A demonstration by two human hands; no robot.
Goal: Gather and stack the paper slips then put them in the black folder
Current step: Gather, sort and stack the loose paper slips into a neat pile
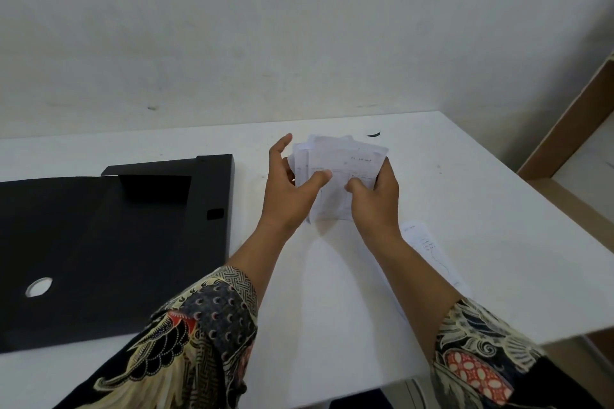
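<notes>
A loose bundle of white paper slips (pixel 342 159) with faint print is held upright above the white table (pixel 498 209). My right hand (pixel 375 196) grips its right lower side, thumb on the front. My left hand (pixel 289 189) touches the left edge with the thumb on the front and fingers spread behind. One more long slip (pixel 428 249) lies flat on the table, just right of my right forearm. The black folder (pixel 99 242) lies open on the left, with a flap at its far end and a round hole near its front.
A grey wall stands right behind the table. The table's right edge runs diagonally, with a wooden shelf unit (pixel 571 129) beyond it. A small dark scrap (pixel 373 134) lies near the table's back edge. Patterned sleeves cover both my forearms.
</notes>
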